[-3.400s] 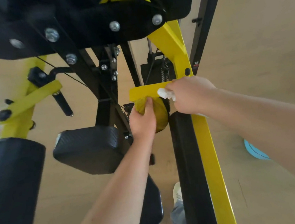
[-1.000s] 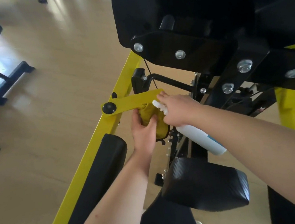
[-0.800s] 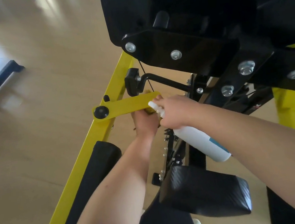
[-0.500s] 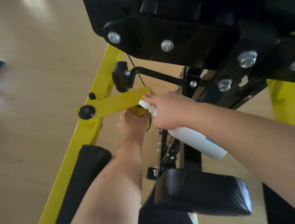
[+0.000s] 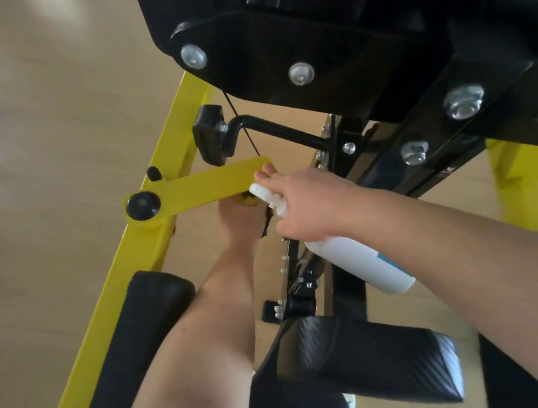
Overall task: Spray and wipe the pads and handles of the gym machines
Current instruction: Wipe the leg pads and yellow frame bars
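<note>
your right hand (image 5: 309, 205) grips the neck of the white spray bottle (image 5: 358, 262), nozzle toward the yellow lever arm (image 5: 203, 187), while your left hand (image 5: 240, 218) reaches under that arm, closed on a yellow cloth (image 5: 246, 201) barely visible there, beside the black pad (image 5: 368, 352) below.

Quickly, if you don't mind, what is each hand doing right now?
Left hand: closed on the yellow cloth, under the yellow lever.
Right hand: closed around the white spray bottle.
</note>
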`<state>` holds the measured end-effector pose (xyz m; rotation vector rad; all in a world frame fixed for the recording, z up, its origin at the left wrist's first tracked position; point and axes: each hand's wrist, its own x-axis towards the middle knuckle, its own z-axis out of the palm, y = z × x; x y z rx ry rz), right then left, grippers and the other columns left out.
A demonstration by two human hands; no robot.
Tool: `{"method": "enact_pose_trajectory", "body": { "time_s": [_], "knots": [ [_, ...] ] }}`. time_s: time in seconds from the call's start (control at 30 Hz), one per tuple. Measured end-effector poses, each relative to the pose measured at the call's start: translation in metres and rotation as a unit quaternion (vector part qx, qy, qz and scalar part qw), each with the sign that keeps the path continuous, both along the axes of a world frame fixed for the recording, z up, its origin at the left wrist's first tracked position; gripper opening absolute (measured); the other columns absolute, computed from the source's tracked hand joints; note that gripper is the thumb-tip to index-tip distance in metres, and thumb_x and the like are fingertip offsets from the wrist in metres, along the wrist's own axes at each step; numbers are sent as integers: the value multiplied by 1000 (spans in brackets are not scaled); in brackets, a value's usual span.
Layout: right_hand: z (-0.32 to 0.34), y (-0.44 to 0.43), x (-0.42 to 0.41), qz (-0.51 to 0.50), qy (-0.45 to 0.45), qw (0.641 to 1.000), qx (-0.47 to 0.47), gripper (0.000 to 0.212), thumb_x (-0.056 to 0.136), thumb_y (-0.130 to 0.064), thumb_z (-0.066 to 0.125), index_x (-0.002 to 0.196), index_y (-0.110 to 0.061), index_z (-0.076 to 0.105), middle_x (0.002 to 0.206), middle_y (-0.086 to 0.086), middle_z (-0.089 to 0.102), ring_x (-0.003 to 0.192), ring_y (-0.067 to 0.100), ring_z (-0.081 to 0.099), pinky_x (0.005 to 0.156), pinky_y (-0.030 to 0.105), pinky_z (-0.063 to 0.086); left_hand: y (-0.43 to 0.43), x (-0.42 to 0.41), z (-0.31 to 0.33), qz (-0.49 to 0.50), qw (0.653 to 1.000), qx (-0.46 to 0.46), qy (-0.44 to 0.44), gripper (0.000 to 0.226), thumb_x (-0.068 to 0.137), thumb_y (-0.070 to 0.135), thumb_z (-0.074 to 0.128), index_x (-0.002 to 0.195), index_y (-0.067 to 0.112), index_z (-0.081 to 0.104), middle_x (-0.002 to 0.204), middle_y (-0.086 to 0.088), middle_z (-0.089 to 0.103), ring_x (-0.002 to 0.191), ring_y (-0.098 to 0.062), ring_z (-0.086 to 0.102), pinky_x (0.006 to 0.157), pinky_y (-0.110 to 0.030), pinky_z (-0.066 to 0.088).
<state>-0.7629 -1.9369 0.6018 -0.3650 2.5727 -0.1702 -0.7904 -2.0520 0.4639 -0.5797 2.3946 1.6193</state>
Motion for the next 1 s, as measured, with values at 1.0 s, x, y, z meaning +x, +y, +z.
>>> {"method": "enact_pose_trajectory", "body": {
  "time_s": [1.0],
  "knots": [
    [-1, -6, -10, 19, 21, 999, 43, 86, 98, -24, 56, 168, -23, 6, 176, -2, 1, 152, 34, 35, 116, 43, 39, -9, -3, -38, 115, 968, 102, -196, 32, 74, 33, 71, 104, 22, 68, 97, -6, 74, 92, -27, 72, 86, -43, 60]
  ]
}}
